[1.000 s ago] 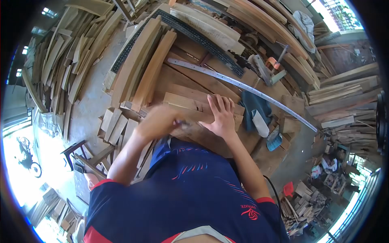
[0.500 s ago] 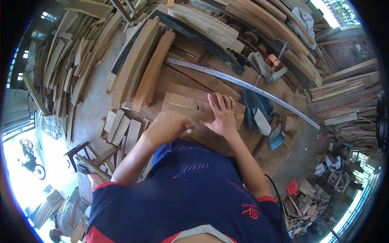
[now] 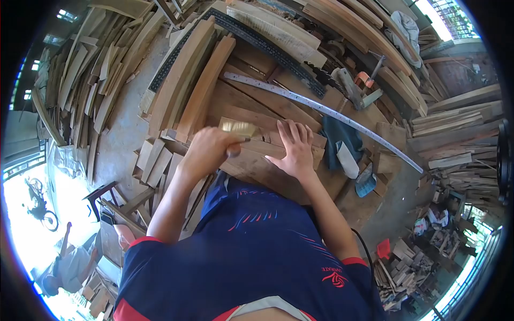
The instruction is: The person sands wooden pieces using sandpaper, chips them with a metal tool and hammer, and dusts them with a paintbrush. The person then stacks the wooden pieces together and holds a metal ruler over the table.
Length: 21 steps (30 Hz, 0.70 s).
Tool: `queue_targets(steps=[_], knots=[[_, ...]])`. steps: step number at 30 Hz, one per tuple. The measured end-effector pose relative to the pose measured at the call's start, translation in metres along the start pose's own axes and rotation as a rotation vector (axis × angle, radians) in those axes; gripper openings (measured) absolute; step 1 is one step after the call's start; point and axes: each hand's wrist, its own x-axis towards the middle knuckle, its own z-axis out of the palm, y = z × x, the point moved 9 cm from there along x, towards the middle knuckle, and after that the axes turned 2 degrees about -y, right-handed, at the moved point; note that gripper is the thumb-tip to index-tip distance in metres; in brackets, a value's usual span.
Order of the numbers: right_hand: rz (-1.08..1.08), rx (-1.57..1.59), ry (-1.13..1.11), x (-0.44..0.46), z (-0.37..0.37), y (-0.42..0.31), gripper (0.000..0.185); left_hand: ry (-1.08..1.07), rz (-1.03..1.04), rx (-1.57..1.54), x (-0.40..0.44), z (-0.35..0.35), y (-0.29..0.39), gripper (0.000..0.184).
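My left hand is closed, held over the left end of some wooden boards. A tan, bristly brush, smeared by motion, sticks out from it above the wood; its handle is hidden in my fist. My right hand lies palm down with fingers spread on the right part of the same boards. Under both hands is a pale brown board, with a redder board along its far side. They lie on a wooden work surface in front of my body.
A long metal straightedge crosses the surface beyond my right hand. Thick curved-looking beams stand to the left. A dark green cloth and a blue packet lie at right. An orange clamp is farther back. Another person is at lower left.
My left hand has moved forward and slightly left over the boards, and the brush now shows beyond it. My right hand stays on the wood. The person at lower left has shifted.
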Motion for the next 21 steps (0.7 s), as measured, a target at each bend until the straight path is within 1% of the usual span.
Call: queue_targets(steps=[1,2,5,6,9,10,13,14,15,17,20,21], knots=[[-0.003,0.003,0.002,0.0,-0.001,0.0,0.107,-0.056,-0.031,-0.014,-0.006,0.005,0.001,0.027],[-0.007,0.006,0.009,0.003,-0.001,0.0,0.107,-0.097,-0.011,-0.025,-0.009,0.007,0.0,0.018],[-0.012,0.008,0.018,0.002,0.0,0.001,0.106,-0.153,-0.004,-0.116,-0.009,0.01,-0.021,0.017],[-0.013,0.01,0.015,0.004,0.0,0.001,0.106,-0.093,-0.026,-0.134,-0.002,-0.001,-0.021,0.019],[0.003,0.016,0.002,0.001,0.001,0.001,0.106,0.177,-0.031,-0.302,0.01,-0.035,-0.025,0.019],[0.006,0.014,-0.001,0.001,0.0,0.001,0.106,0.35,0.074,-0.271,0.013,-0.048,-0.02,0.028],[0.005,0.014,0.0,0.001,-0.001,0.001,0.107,0.384,0.023,0.006,0.022,-0.036,-0.031,0.039],[0.004,0.018,0.0,0.002,-0.001,0.001,0.107,0.233,0.032,0.075,0.02,-0.017,-0.03,0.042],[-0.002,0.02,0.002,0.004,-0.001,0.001,0.107,0.271,0.018,0.105,0.012,-0.006,-0.031,0.039],[0.006,0.027,0.001,0.002,-0.001,0.001,0.107,0.24,0.062,0.094,-0.006,-0.003,-0.014,0.035],[0.01,0.034,0.006,0.003,-0.003,0.001,0.105,-0.063,-0.097,-0.201,-0.025,0.017,-0.013,0.025],[0.005,0.034,0.017,0.004,-0.004,0.001,0.105,-0.04,-0.109,-0.315,-0.027,0.017,-0.014,0.023]])
